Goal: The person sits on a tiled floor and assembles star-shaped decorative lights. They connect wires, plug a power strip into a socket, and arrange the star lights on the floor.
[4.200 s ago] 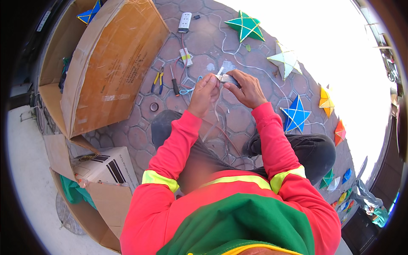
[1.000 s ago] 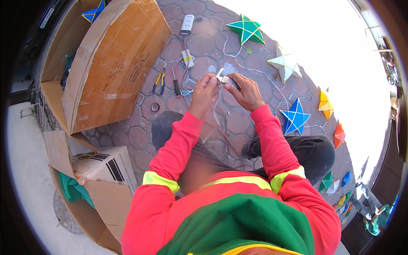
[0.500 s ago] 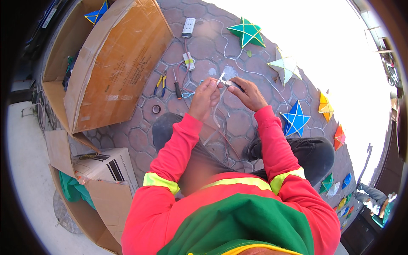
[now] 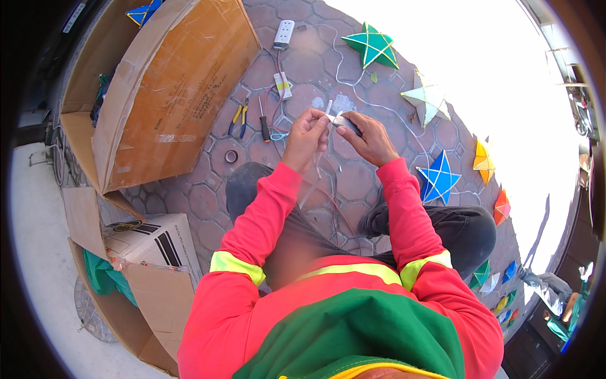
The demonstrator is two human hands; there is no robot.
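In front of my knees, my left hand [image 4: 306,140] is closed in a pinch on a thin white cord [image 4: 329,106]. Its end sticks up past my fingers, and a pale strip hangs below the hand. Close beside it, my right hand [image 4: 374,139] is closed around a dark-handled knife [image 4: 351,126], whose short shiny blade meets the cord at my left fingertips. The exact contact is too small to make out. Left of my hands lie a screwdriver [image 4: 264,123], pliers [image 4: 238,120] with yellow and blue handles, and a roll of black tape [image 4: 231,156].
A white power strip [image 4: 284,35] lies ahead on the paving. Star lanterns, among them a green star [image 4: 371,45] and a blue star [image 4: 438,177], curve along the right, joined by white wire. Large cardboard boxes [image 4: 177,95] stand at left. Another person [image 4: 562,297] is at far right.
My right hand has shifted slightly toward the left one, bringing the blade against the cord. The cord end now points more upright.
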